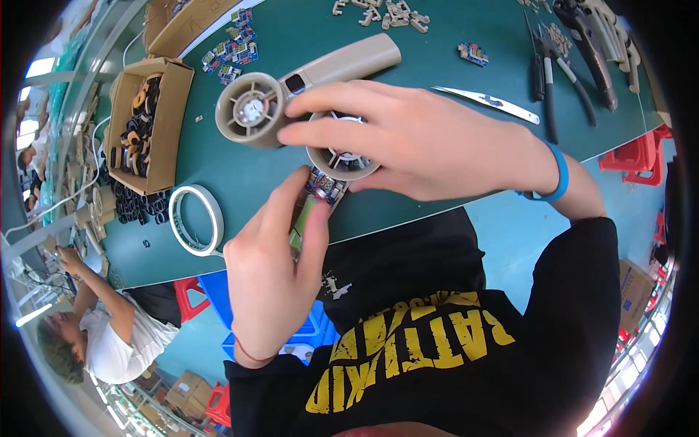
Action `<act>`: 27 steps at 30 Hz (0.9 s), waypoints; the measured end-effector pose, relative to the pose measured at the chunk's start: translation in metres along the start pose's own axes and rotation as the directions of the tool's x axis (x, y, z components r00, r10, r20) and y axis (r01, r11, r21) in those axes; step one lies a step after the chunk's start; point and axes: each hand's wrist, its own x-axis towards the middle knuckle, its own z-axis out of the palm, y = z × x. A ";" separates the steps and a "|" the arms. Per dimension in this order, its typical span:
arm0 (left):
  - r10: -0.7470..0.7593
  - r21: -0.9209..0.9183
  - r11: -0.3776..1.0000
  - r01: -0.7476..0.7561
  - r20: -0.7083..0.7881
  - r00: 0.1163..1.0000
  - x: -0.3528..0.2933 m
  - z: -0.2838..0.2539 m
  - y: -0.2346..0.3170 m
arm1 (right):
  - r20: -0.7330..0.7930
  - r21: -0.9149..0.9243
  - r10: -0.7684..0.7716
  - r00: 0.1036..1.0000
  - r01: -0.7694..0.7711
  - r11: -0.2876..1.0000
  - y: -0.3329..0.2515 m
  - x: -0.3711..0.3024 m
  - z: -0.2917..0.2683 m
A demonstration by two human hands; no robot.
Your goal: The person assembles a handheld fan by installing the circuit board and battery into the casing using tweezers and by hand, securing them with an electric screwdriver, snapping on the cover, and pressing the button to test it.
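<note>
Between my hands is an opened beige handheld fan (341, 173). My right hand (415, 142) is closed around its round head, with the fingers over the top of the ring. My left hand (269, 273) pinches the handle below, thumb on one side and fingers on the other. In the open handle a small circuit board (329, 186) and a green cylinder like a battery (304, 217) show partly; my left fingers hide the rest. A second beige fan (357, 60) lies just beyond on the green table, its round grille touching or nearly touching my right fingertips.
On the left are a cardboard box (178, 120) of black and tan rings and a white tape roll (212, 229). Loose circuit boards (231, 52) lie at the back. Tweezers (495, 103), pliers (575, 86) and a dark power screwdriver (591, 54) lie right. Another person (120, 339) works at left.
</note>
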 end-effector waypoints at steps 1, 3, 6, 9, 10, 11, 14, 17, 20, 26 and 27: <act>-0.055 -0.096 0.994 0.060 0.054 0.997 -0.002 -0.006 0.003 | -0.003 0.094 0.016 1.000 -0.015 0.995 0.000 0.001 -0.003; -0.237 -0.255 0.932 0.258 0.109 0.965 0.001 -0.010 0.013 | -0.023 0.210 0.052 0.998 -0.046 0.977 -0.001 0.002 -0.008; -0.299 -0.615 0.671 0.413 0.286 0.910 -0.003 -0.009 0.009 | 0.052 0.310 0.001 0.999 -0.017 0.951 -0.002 0.003 -0.017; -0.303 -0.827 0.249 0.505 0.429 0.851 -0.013 -0.011 0.003 | -0.099 0.363 -0.105 0.990 0.134 0.922 -0.009 0.005 -0.021; -0.256 -0.802 0.340 0.490 0.422 0.869 -0.014 -0.011 -0.002 | -0.161 0.309 -0.102 0.982 0.149 0.940 -0.013 0.007 -0.023; -0.254 -0.808 0.335 0.485 0.418 0.872 -0.017 -0.010 -0.002 | -0.246 0.227 -0.056 0.968 0.114 0.967 -0.021 0.007 -0.027; -0.398 -0.928 0.280 0.246 0.121 0.909 -0.032 0.009 0.002 | -0.288 0.366 0.158 0.944 -0.044 0.929 -0.036 -0.012 -0.025; -0.446 -0.981 0.182 0.071 -0.018 0.895 -0.034 0.014 0.018 | 0.117 0.693 0.429 0.896 -0.383 0.611 -0.080 -0.022 -0.011; -0.512 -0.987 0.162 -0.010 -0.092 0.854 -0.036 0.026 0.019 | -0.039 0.656 0.446 0.894 -0.314 0.687 -0.079 -0.018 0.019; -0.341 -0.721 0.517 0.462 0.321 0.883 -0.061 -0.019 -0.001 | -0.081 0.634 0.409 0.909 -0.270 0.725 -0.054 -0.017 0.016; -0.366 -0.655 0.642 0.397 0.193 0.911 -0.058 -0.024 0.003 | -0.066 0.603 0.388 0.919 -0.274 0.749 -0.049 -0.017 0.013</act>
